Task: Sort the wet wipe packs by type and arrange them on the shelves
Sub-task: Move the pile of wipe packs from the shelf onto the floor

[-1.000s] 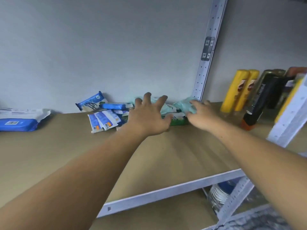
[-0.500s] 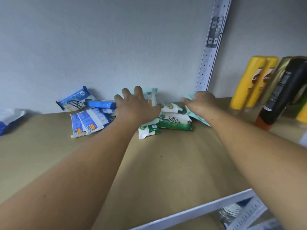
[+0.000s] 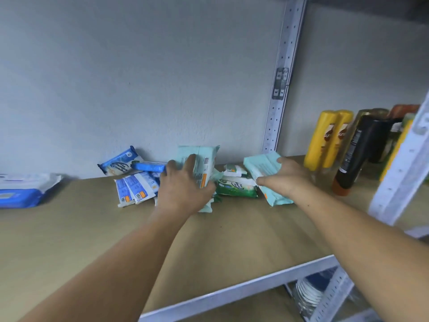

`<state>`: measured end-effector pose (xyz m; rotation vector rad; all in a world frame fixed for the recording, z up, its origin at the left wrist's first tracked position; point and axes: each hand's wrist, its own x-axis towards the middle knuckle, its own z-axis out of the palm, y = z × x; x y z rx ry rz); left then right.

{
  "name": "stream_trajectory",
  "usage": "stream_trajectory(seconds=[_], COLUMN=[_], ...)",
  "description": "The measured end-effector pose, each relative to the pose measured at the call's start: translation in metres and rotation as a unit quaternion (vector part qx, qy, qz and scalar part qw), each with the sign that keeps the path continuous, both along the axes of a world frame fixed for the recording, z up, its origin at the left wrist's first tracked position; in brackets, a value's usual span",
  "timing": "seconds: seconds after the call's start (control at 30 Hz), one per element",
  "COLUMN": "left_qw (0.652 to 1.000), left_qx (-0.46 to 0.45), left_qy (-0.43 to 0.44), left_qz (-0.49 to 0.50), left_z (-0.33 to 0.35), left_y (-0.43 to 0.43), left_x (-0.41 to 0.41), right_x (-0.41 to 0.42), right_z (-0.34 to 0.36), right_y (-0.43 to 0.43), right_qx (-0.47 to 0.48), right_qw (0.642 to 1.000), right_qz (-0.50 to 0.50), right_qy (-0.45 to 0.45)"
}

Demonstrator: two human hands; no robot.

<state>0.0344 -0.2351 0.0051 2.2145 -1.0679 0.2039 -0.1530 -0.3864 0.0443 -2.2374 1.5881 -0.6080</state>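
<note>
Brown shelf board [image 3: 232, 240]: one mint wipe pack [image 3: 202, 163] is gripped upright by the left hand [image 3: 183, 189], another mint pack [image 3: 267, 175] by the right hand [image 3: 285, 180]; green packs [image 3: 236, 185] lie between.

Left forearm [image 3: 130, 252], right forearm [image 3: 348, 228] bare, stretched forward. Left hand [image 3: 183, 189] just left of green pack [image 3: 236, 188], fingers curled round upright mint pack [image 3: 202, 159]. Right hand [image 3: 285, 180] just right of green pack, gripping tilted mint pack [image 3: 262, 163].

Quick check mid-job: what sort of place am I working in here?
Probably a storeroom or shop stock area: a perforated metal rack against a bare wall, wet wipe packs heaped on its shelf, yellow bottles lined up beside them.
</note>
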Motion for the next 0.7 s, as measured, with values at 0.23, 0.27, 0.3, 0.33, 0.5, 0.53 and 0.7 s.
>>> stream_trajectory(seconds=[0.23, 0.27, 0.3, 0.33, 0.5, 0.53, 0.7], left_qw=[0.996, 0.996, 0.996, 0.996, 0.994, 0.993, 0.981], left_qx=[-0.070, -0.070, -0.066, -0.059, -0.036, -0.030, 0.024], left_qy=[0.034, 0.032, 0.035, 0.038, 0.075, 0.087, 0.157], left_qz=[-0.040, -0.046, -0.049, -0.051, -0.067, -0.074, -0.112], left_z=[0.035, 0.040, 0.045, 0.048, 0.037, 0.029, -0.029], left_y=[0.097, 0.112, 0.126, 0.141, 0.207, 0.220, 0.281], left_x=[-0.067, -0.076, -0.085, -0.093, -0.127, -0.134, -0.178], right_x=[-0.050, -0.058, -0.067, -0.075, -0.119, -0.128, -0.171], right_z=[0.037, 0.041, 0.044, 0.046, 0.026, 0.016, -0.049], right_y=[0.115, 0.131, 0.148, 0.165, 0.242, 0.257, 0.324], right_qx=[-0.073, -0.077, -0.078, -0.077, -0.099, -0.100, -0.014], right_qw=[0.995, 0.994, 0.993, 0.992, 0.989, 0.988, 0.997], right_qz=[0.044, 0.055, 0.066, 0.074, 0.095, 0.095, 0.065], right_qy=[0.045, 0.053, 0.060, 0.066, 0.063, 0.067, 0.035])
